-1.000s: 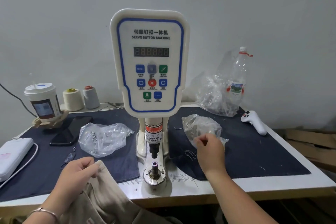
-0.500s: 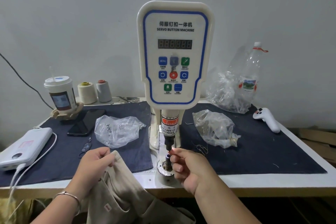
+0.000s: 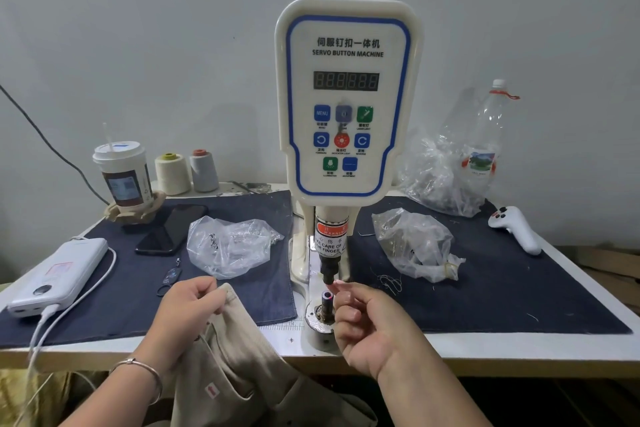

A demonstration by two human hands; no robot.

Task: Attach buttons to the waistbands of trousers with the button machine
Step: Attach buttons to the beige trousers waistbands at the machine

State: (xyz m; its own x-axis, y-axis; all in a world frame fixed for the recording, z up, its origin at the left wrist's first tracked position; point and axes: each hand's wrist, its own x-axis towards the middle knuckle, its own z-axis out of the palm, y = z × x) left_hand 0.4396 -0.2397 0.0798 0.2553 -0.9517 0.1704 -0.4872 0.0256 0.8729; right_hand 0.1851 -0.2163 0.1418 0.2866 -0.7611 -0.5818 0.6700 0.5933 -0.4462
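Head view: since half a second ago I see the right hand [image 3: 374, 326] has lifted a little, its fingertips [image 3: 341, 284] now up just beneath the upper punch [image 3: 328, 274] of the servo button machine [image 3: 348, 97] rather than down beside the lower die post [image 3: 326, 303]. The fingers are curled with the fingertips pinched together; I cannot tell whether they hold a button. The left hand [image 3: 187, 310] has kept its place, pinching the top edge of the beige trousers [image 3: 235, 357] at the table's [image 3: 485, 347] front edge, left of the die post and not touching it.

Left of the machine a clear plastic bag [image 3: 230, 246] lies on the dark cloth mat [image 3: 114, 288], with small metal pieces inside. Right of the machine a second clear bag [image 3: 414, 244] lies crumpled; its contents are unclear. Behind that, a larger bag [image 3: 436, 180] rests against a plastic bottle [image 3: 485, 135]. A lidded paper cup [image 3: 123, 173] with a straw sits in a holder at the back left.
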